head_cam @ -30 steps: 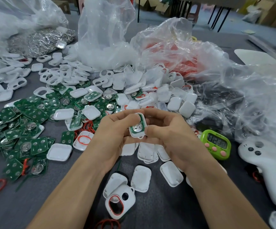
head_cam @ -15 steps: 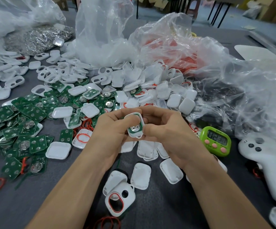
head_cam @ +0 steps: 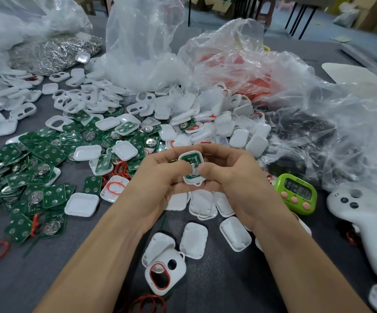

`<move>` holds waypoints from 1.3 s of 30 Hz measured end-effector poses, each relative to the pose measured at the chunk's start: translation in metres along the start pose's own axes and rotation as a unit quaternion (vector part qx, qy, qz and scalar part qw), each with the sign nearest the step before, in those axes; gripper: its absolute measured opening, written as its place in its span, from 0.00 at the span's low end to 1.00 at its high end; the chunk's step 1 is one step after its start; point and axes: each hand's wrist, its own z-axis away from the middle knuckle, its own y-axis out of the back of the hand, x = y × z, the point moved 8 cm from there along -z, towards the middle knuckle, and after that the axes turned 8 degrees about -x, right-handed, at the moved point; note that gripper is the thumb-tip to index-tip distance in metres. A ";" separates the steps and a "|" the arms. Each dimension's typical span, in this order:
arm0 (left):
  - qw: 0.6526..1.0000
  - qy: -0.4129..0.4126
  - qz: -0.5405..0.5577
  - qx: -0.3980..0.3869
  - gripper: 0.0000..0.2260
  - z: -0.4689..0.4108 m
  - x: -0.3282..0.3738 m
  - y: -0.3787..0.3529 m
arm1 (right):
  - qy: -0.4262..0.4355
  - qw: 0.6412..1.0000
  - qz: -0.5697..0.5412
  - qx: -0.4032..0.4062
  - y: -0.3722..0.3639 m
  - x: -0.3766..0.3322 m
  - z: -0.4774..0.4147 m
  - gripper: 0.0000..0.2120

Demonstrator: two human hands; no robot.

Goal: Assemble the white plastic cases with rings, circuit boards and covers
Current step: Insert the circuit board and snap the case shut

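White case (head_cam: pixel 192 180) pinched in left hand (head_cam: pixel 158 179) and right hand (head_cam: pixel 235 177) grip, green timer (head_cam: pixel 296 193) beside, covers (head_cam: pixel 201 203) beneath

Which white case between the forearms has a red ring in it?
The nearest case, with two holes; a red ring lines its oval opening. Its neighbours are plain.
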 end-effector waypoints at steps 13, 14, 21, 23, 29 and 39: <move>1.000 -0.007 0.004 -0.004 0.15 0.000 0.001 0.000 | -0.003 1.000 0.016 0.016 0.004 0.003 -0.002 0.14; 1.000 -0.005 0.002 -0.002 0.15 0.000 0.001 0.000 | -0.002 1.000 0.014 0.015 0.004 0.002 -0.001 0.15; 0.999 -0.013 -0.040 0.027 0.12 0.000 0.002 0.003 | 0.008 1.000 0.026 0.013 0.000 -0.002 0.001 0.13; 0.998 -0.008 -0.050 0.037 0.13 -0.001 0.002 0.004 | 0.021 0.996 0.065 0.062 0.014 -0.013 0.003 0.13; 0.999 0.000 -0.036 0.036 0.15 -0.001 0.000 0.004 | 0.048 0.808 0.489 0.325 0.083 -0.086 0.022 0.12; 0.999 0.010 -0.002 0.045 0.14 0.000 0.000 0.007 | -0.109 0.666 0.704 0.222 0.077 -0.078 -0.021 0.20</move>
